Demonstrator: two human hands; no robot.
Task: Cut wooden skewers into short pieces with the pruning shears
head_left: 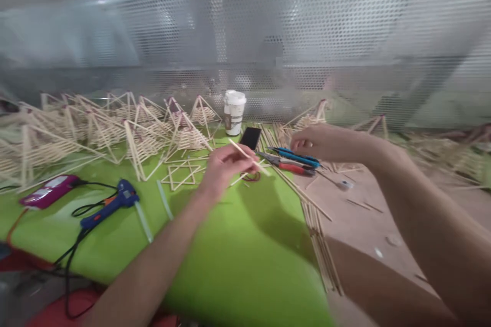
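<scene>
My left hand is closed in a pinch on a short wooden stick, held above the green table cover. My right hand is at the back of the table with its fingers curled; what they hold, if anything, is hidden. Just below it lie blue-handled pliers and red-handled pliers. Loose wooden sticks run along the edge of the green cover. A flat star made of sticks rests left of my left hand.
Stick pyramids crowd the back left. A white paper cup stands near a black phone. To the left are a blue glue gun, glue sticks, a purple power strip and cables. Perforated metal rises behind.
</scene>
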